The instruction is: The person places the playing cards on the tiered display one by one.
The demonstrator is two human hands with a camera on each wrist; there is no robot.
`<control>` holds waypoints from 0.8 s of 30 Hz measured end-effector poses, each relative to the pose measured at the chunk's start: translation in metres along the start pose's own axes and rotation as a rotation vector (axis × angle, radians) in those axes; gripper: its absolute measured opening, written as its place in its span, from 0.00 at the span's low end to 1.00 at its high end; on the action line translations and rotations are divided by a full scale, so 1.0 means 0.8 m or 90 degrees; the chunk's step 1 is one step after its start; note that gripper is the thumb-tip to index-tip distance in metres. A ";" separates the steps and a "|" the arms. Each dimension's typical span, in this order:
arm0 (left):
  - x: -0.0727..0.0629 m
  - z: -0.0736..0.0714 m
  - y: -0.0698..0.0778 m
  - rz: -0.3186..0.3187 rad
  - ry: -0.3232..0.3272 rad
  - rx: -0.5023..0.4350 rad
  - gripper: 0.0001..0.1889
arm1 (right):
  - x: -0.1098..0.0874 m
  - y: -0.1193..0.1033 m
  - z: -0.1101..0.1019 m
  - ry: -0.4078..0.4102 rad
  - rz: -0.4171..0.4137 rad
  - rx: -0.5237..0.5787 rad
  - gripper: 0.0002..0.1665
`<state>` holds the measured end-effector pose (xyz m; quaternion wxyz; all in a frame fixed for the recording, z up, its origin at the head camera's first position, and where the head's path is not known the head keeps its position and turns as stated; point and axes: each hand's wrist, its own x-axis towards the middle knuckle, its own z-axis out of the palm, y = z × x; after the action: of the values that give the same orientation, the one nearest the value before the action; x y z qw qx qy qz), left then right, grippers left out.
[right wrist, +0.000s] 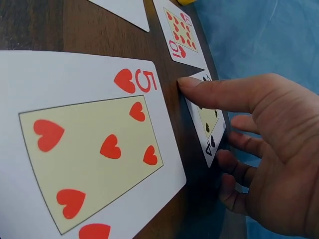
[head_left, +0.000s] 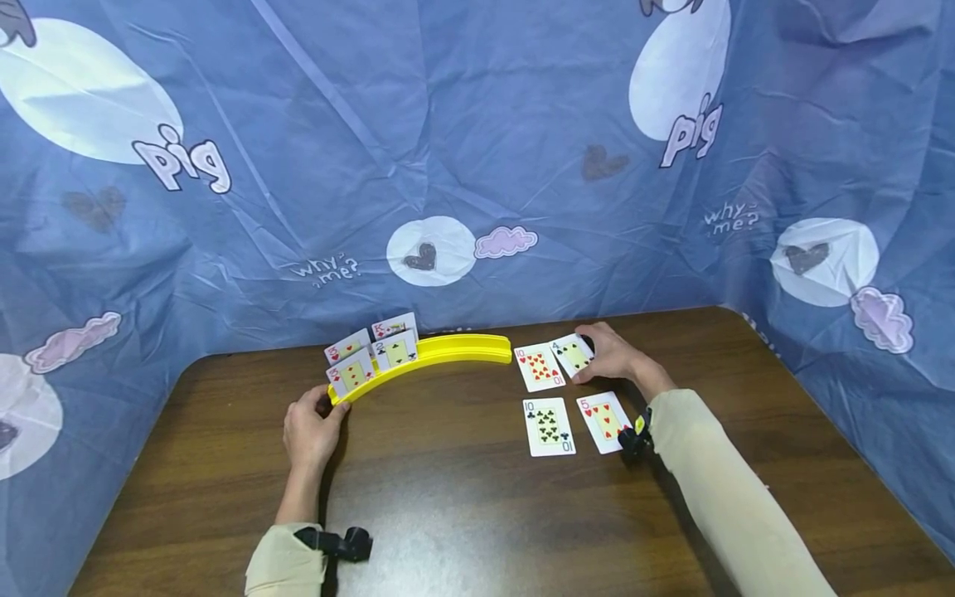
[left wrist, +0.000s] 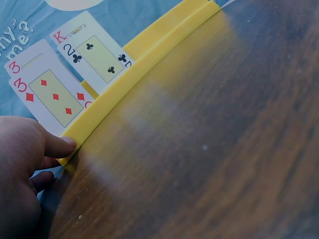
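My left hand (head_left: 312,427) pinches the left end of a curved yellow card holder (head_left: 462,348), thumb in front. Standing in that holder's left part are a three of diamonds (left wrist: 55,97) and a two of clubs (left wrist: 97,55) in front, a red three (head_left: 347,345) and a red king (head_left: 394,326) behind. On the right, my right hand (head_left: 613,352) holds a black four card (head_left: 572,355) by its edges, thumb on the near side. The four's left edge meets the ten of hearts (head_left: 539,367). The far fingertips are partly hidden by the card.
Nearer me lie a ten of clubs (head_left: 549,427) and a five of hearts (head_left: 603,421), face up on the brown wooden table (head_left: 440,497). A blue printed cloth (head_left: 462,149) hangs behind the table and along its sides.
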<state>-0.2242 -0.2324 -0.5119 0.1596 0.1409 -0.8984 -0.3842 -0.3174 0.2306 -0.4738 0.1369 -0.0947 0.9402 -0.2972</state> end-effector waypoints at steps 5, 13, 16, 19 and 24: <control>0.000 0.000 0.000 0.001 -0.002 0.000 0.19 | 0.000 0.000 -0.002 -0.019 -0.008 -0.016 0.59; -0.002 0.002 0.000 -0.004 -0.002 -0.002 0.18 | -0.006 0.000 -0.001 -0.040 -0.007 -0.075 0.52; -0.002 0.002 0.001 -0.003 -0.003 -0.004 0.18 | -0.009 0.002 0.001 -0.035 -0.006 -0.134 0.52; -0.002 0.001 0.001 0.000 0.000 -0.004 0.19 | -0.013 0.002 0.003 -0.017 -0.006 -0.169 0.53; -0.001 0.001 0.000 0.003 0.002 -0.003 0.19 | -0.014 -0.001 0.003 0.007 -0.001 -0.180 0.53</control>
<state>-0.2239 -0.2316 -0.5130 0.1625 0.1389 -0.8976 -0.3855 -0.3061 0.2318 -0.4731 0.1170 -0.1126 0.9733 -0.1622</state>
